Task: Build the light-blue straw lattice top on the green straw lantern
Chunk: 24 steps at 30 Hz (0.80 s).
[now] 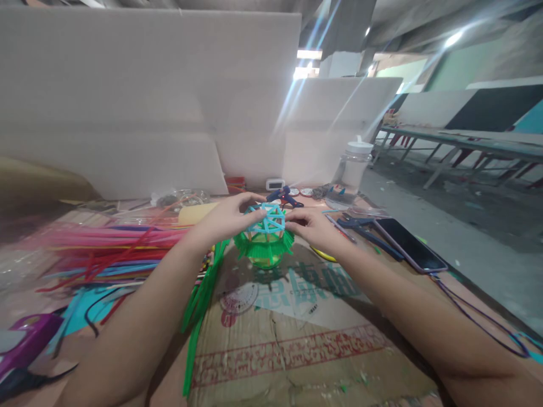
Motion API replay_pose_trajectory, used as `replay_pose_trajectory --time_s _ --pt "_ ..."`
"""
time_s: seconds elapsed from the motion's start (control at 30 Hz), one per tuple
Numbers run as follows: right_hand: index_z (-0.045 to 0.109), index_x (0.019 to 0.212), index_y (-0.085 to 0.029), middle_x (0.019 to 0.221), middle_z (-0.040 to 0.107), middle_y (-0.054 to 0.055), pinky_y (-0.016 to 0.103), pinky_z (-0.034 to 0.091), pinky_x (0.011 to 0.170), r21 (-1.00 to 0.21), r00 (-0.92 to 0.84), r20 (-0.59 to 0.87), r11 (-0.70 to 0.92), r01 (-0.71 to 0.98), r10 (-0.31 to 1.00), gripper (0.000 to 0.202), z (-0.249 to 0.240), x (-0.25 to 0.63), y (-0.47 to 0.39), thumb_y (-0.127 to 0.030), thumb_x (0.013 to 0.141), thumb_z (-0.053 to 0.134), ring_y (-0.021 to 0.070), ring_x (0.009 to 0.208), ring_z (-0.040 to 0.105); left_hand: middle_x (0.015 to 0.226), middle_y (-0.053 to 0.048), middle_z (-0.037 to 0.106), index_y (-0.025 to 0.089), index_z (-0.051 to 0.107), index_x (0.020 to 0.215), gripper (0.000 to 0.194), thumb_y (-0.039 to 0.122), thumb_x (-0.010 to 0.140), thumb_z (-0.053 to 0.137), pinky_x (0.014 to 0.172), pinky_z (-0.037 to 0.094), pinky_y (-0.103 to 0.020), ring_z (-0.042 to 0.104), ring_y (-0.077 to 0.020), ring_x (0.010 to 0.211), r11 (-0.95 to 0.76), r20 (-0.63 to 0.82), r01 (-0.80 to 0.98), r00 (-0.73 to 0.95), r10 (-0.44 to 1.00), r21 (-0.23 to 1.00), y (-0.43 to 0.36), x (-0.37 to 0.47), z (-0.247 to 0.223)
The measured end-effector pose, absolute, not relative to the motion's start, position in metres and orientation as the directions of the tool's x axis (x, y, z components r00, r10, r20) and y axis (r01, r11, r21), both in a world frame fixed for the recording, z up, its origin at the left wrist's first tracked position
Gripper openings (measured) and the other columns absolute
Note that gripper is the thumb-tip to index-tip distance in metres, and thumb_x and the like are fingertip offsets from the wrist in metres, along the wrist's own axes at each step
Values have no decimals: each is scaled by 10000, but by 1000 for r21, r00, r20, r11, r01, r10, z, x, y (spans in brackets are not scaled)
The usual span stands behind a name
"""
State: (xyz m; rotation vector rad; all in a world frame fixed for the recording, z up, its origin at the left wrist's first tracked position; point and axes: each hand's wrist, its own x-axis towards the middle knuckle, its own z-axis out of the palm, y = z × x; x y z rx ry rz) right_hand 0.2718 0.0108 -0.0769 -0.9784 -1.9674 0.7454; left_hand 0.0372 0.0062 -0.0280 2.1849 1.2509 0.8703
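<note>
A small craft piece stands on the cardboard [314,350] in front of me. Its upper part is a light blue lattice frame [271,227], and below it hangs a green fringed skirt [266,249] over a rounded yellow-green base [265,262]. My left hand [231,217] grips the frame from the left, thumb on its top edge and fingers behind it. At the frame's right side, the fingers of my right hand [311,226] are pinched together against its edge; whether they hold anything smaller cannot be made out.
Long green strips [203,294] and a pink and red bundle of stems [123,249] lie left. A purple tool [31,339] is at lower left. Behind are a blue glue gun [285,195] and a clear bottle [351,172]. Pliers [373,234] and a phone [409,243] lie right.
</note>
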Motion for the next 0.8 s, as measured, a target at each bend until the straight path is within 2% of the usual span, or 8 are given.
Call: replay_pose_trajectory --time_s 0.1,0.2,0.37,0.47,0.57,0.67,0.73,0.8 --pt "779 891 -211 944 755 34 335 501 827 -778 -361 390 513 363 847 170 -79 274 16 -267 837 628 205 896 668 1241 -119 715 186 671 1204 535 594 867 593 945 530 -415 670 -290 1116 -465 313 538 354 882 703 10 36 -30" --pt "781 882 -210 909 745 34 336 500 808 -777 -353 375 498 385 857 175 -79 278 21 -270 826 626 208 876 663 1161 -113 725 179 673 1134 530 630 909 511 906 528 -375 674 -265 1065 -487 397 517 283 873 704 16 31 -32" --pt "775 846 -195 898 743 41 321 492 775 -774 -363 364 496 394 858 167 -78 285 28 -269 816 629 200 849 656 846 -38 666 215 555 823 355 500 961 394 795 488 -304 630 -197 847 -479 529 596 104 842 645 30 17 -35" --pt "768 838 -188 896 743 43 312 490 757 -774 -360 360 491 401 861 153 -79 286 29 -255 815 633 193 831 653 738 -14 598 232 490 731 322 445 949 387 709 433 -305 571 -201 767 -459 538 652 92 838 604 30 15 -32" --pt "762 834 -180 880 734 44 301 487 741 -773 -359 359 490 404 862 149 -78 286 28 -239 826 626 183 812 649 647 -3 554 231 476 655 389 477 948 406 639 370 -314 533 -203 684 -456 519 699 141 843 551 16 22 -26" --pt "761 820 -176 861 726 39 294 483 742 -769 -378 360 501 397 853 131 -74 286 25 -244 828 649 174 797 640 710 -16 639 220 602 724 396 530 936 472 662 381 -322 578 -214 711 -472 526 743 191 829 475 -4 34 -18" --pt "763 816 -173 858 728 37 293 482 756 -770 -397 364 512 381 843 131 -71 287 23 -262 830 669 172 804 638 849 -29 714 220 678 866 320 517 900 566 727 420 -322 631 -227 811 -502 556 743 212 803 443 -14 41 -15" --pt "766 825 -168 863 732 40 292 484 758 -776 -415 366 519 357 833 155 -70 287 22 -291 842 673 172 812 640 904 -29 740 220 699 906 266 476 867 640 763 440 -318 655 -231 862 -523 573 735 225 788 431 -19 48 -12"
